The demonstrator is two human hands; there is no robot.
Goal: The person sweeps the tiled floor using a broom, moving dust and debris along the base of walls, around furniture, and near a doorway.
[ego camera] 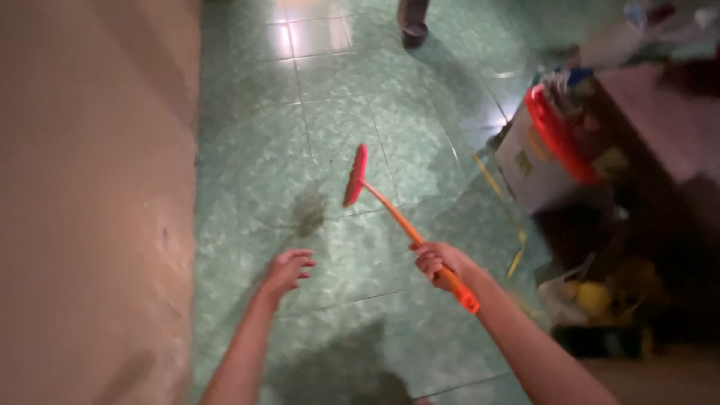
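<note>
Both bare arms reach forward. The left hand [287,270] hangs empty, fingers loosely curled. The right hand [437,260] is clenched in a fist.

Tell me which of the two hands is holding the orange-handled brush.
The right hand is the one holding it, closed around the orange handle of the brush. The left hand is empty, with its fingers spread above the green tiled floor.

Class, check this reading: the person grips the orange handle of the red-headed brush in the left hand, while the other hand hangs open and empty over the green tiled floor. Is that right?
Not quite: the head view shows the right hand gripping the orange handle of the red-headed brush. It is the left hand that hangs open and empty over the green tiled floor.
</note>
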